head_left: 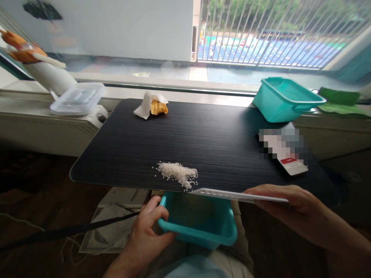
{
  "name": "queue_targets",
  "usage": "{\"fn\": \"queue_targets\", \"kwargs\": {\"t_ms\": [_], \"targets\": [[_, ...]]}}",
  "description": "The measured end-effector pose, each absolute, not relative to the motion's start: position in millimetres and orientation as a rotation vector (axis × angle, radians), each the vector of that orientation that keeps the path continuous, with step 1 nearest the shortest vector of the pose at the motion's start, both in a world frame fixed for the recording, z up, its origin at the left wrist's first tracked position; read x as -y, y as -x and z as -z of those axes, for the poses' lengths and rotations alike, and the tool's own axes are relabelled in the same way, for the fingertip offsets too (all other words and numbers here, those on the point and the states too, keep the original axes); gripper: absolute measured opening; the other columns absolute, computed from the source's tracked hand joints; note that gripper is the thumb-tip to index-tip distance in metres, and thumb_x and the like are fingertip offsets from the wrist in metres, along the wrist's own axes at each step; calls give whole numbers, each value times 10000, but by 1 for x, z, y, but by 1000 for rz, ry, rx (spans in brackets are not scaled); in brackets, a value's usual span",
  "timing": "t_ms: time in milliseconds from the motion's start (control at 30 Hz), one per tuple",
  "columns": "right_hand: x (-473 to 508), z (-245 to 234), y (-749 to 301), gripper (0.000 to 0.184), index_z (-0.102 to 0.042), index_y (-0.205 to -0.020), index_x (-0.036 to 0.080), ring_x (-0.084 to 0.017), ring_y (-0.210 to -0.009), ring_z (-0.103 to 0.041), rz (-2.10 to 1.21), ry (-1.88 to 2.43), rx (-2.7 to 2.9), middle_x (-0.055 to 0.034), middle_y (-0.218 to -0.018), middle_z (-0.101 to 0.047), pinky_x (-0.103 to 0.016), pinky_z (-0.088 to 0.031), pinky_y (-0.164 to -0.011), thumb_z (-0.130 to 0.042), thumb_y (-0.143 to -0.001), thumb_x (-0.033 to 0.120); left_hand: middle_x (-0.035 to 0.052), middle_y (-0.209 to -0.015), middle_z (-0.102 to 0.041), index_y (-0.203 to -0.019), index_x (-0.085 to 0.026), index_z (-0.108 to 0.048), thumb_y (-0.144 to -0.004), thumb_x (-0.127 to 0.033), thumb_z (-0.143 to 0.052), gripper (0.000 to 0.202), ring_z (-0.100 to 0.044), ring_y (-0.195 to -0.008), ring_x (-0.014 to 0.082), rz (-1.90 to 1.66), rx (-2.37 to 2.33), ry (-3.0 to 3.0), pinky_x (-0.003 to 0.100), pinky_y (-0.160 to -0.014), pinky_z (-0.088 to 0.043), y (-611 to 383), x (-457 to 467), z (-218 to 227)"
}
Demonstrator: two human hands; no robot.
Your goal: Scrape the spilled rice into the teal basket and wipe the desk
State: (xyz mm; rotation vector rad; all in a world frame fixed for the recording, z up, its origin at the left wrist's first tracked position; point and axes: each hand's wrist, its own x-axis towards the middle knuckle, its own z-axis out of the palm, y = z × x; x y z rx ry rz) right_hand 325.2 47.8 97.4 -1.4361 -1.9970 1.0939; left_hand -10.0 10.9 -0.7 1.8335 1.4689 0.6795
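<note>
A small heap of white rice grains (178,172) lies at the near edge of the black table (199,135). Just below that edge, my left hand (150,227) grips the left rim of a teal plastic basin (203,235), fingers and thumb closed on it. The basin's inside is dim, with what may be grains at the bottom. My right hand (285,202) holds a thin white slotted board (232,195), seen nearly edge-on. Its left tip is at the table edge, beside the rice and above the basin's far rim.
At the back right stands another teal basin (278,101), near a green cloth (340,101). A phone (294,166) lies on the table's right side. A crumpled white tissue with something yellow (159,108) sits at the back left. A clear plastic box (79,98) rests on the left ledge.
</note>
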Motion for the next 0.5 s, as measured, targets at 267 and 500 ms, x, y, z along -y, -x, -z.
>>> {"fn": "queue_targets", "kwargs": {"t_ms": [267,500], "targets": [[-55,-95,-321,248,-774,-1012,228,-211,-775,-735,-1044,1458,1999,-39,-909,-793,-252,-571,-701,-609,-913,384,-2,-883,-530,-653,-213,-477,-650,-133,-616,161,-555,-845,177,-671,-1477,-1808,251,-739,-410,9,-10,2],[-56,-99,-327,284,-782,-990,261,-213,-742,-736,-958,1497,2004,-28,-874,-794,-258,-584,-682,-597,-905,458,-12,-840,-495,-644,-211,-468,-657,-135,-608,160,-547,-799,164,-656,-1505,-1811,250,-722,-406,11,-9,2]]}}
